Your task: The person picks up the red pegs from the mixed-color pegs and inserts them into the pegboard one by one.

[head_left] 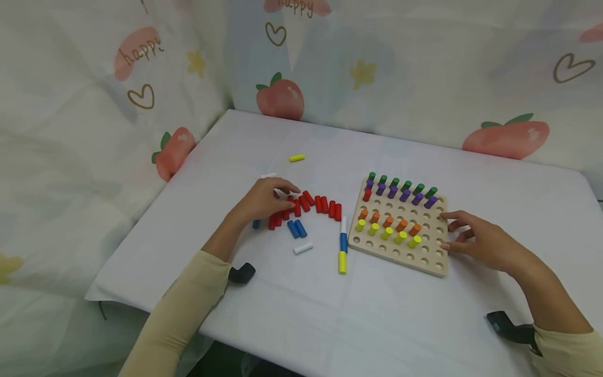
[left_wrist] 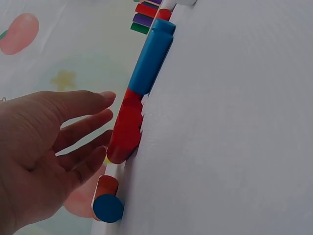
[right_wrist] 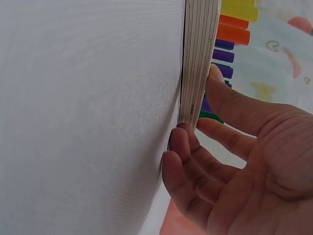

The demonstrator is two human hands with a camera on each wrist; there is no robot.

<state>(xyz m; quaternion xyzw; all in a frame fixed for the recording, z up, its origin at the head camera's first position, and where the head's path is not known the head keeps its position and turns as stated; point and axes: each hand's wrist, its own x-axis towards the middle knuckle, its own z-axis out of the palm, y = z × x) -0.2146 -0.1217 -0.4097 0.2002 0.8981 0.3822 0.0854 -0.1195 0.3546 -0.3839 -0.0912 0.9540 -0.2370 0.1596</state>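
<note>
My left hand hovers at a cluster of red pegs on the white table, thumb and fingers apart. In the left wrist view the fingers of the left hand stand just beside the red pegs, with nothing seen between them. My right hand rests at the right edge of a wooden pegboard, its thumb and forefinger touching it; the right wrist view shows the right hand loosely bent along the board's side. Green, purple, red, orange and yellow pegs stand in the board.
Blue pegs and a white peg lie near the left hand. A white, blue and yellow line of pegs lies left of the board. One yellow peg lies farther back. Printed cloth hangs behind the table.
</note>
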